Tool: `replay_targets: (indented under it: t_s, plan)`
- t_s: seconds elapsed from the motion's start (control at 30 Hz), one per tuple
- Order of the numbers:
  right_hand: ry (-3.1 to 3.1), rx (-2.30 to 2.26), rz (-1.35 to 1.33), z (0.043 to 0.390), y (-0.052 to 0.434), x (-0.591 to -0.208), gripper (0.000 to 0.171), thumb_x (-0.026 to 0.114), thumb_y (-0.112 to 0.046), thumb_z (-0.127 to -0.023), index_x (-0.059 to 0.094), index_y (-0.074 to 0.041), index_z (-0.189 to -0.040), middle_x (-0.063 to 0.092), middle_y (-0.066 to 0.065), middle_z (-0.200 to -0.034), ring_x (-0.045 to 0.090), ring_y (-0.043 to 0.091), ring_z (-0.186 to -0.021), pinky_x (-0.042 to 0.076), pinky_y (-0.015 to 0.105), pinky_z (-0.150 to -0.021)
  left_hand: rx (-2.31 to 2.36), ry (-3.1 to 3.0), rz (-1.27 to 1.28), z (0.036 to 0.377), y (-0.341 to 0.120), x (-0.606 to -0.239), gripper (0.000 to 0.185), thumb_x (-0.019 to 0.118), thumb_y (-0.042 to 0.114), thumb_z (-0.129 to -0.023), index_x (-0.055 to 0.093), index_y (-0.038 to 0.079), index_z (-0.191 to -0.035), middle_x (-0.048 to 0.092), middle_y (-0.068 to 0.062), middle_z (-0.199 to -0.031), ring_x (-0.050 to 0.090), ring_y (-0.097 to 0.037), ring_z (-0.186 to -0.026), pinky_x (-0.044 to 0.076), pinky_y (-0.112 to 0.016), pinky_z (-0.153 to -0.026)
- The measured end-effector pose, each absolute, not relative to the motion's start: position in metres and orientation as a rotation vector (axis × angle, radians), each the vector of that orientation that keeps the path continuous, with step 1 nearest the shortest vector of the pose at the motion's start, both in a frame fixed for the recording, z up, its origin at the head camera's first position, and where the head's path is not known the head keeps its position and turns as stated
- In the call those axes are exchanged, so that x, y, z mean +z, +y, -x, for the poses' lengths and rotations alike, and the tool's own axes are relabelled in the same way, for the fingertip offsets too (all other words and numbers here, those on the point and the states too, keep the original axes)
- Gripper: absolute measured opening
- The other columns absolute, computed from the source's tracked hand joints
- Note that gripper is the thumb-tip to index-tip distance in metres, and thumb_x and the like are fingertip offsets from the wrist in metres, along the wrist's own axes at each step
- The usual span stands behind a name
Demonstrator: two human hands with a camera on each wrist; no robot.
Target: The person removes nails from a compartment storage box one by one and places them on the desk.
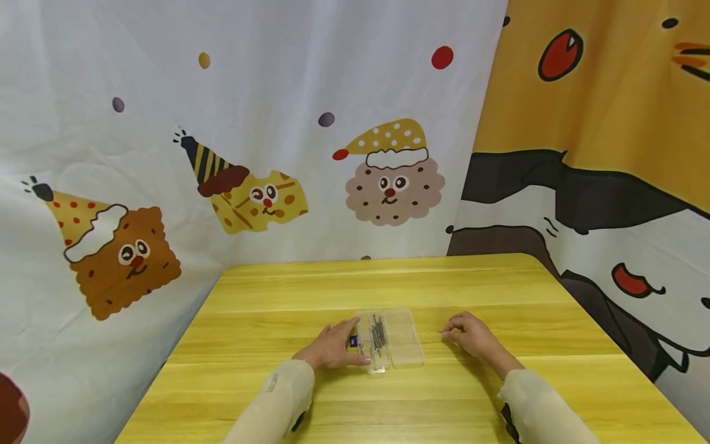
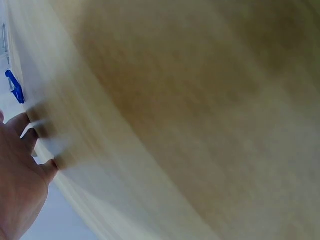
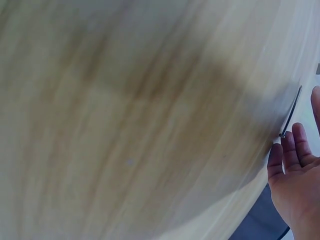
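Observation:
A clear plastic case (image 1: pixel 403 337) lies unfolded on the table, its lid flat to the right. Several thin metal pieces (image 1: pixel 379 335), long and nail-like, lie in its left half. My left hand (image 1: pixel 331 346) rests at the case's left side, index finger at the far corner and thumb over the near part. Between them shows a small blue piece (image 2: pixel 15 87) at the case's edge. Right of the lid, my right hand (image 1: pixel 470 336) pinches a thin metal rod (image 3: pixel 292 111) at its fingertips, low over the table. The rod has a small wider end near the fingers.
The yellow wood-grain table (image 1: pixel 266 296) extends around the case and both hands. Behind it hangs a white curtain (image 1: pixel 266 80) with cartoon figures, and an orange and grey patterned part (image 1: pixel 510 111) hangs at the right.

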State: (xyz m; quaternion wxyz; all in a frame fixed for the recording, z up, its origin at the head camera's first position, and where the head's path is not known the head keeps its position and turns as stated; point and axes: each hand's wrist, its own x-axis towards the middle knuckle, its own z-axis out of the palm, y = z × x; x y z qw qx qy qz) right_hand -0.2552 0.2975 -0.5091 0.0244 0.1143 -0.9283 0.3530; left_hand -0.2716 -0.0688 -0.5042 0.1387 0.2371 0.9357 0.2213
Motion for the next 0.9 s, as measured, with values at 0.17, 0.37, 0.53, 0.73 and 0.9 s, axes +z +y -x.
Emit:
replay_targets:
  t_s: [0.17, 0.37, 0.53, 0.73, 0.9]
  plan:
    - [-2.866, 1.088, -0.330, 0.255, 0.299, -0.509, 0.008, 0.070, -0.015, -0.094, 0.073, -0.015, -0.087, 0.061, 0.011, -0.111, 0.058, 0.032, -0.103, 0.050, 0.052, -0.087, 0.641, 2.705, -0.691, 0.271, -0.069, -0.503, 0.109, 0.067, 0.071, -0.080, 0.020, 0.014, -0.160, 0.031, -0.011, -0.159, 0.028, -0.030, -0.146, 0.011, -0.054, -0.120]
    - [-2.863, 1.094, -0.312, 0.254, 0.301, -0.504, 0.008, 0.069, -0.015, -0.095, 0.073, -0.013, -0.088, 0.062, 0.012, -0.111, 0.059, 0.032, -0.103, 0.051, 0.052, -0.087, 0.656, 2.699, -0.681, 0.271, -0.069, -0.503, 0.108, 0.068, 0.070, -0.079, 0.021, 0.014, -0.159, 0.031, -0.011, -0.159, 0.028, -0.030, -0.146, 0.010, -0.054, -0.120]
    - [-2.835, 1.169, -0.266, 0.255, 0.302, -0.498, 0.010, 0.067, -0.018, -0.096, 0.072, -0.011, -0.091, 0.059, 0.017, -0.117, 0.058, 0.037, -0.108, 0.049, 0.055, -0.090, 0.636, 2.709, -0.664, 0.271, -0.068, -0.504, 0.108, 0.068, 0.071, -0.079, 0.022, 0.016, -0.160, 0.031, -0.009, -0.160, 0.028, -0.028, -0.146, 0.010, -0.052, -0.120]
    - [-2.822, 1.188, -0.221, 0.259, 0.300, -0.491, 0.016, 0.064, -0.026, -0.099, 0.072, -0.012, -0.097, 0.056, 0.021, -0.128, 0.052, 0.041, -0.117, 0.044, 0.061, -0.095, 0.638, 2.703, -0.659, 0.272, -0.067, -0.502, 0.108, 0.068, 0.070, -0.079, 0.021, 0.016, -0.160, 0.030, -0.009, -0.160, 0.028, -0.029, -0.146, 0.009, -0.052, -0.120]
    - [-2.805, 1.193, -0.207, 0.262, 0.290, -0.486, 0.022, 0.063, -0.029, -0.099, 0.073, -0.010, -0.104, 0.056, 0.021, -0.130, 0.052, 0.041, -0.116, 0.045, 0.059, -0.094, 0.641, 2.705, -0.647, 0.272, -0.068, -0.504, 0.108, 0.068, 0.071, -0.079, 0.021, 0.017, -0.160, 0.029, -0.008, -0.160, 0.027, -0.028, -0.146, 0.009, -0.051, -0.120]
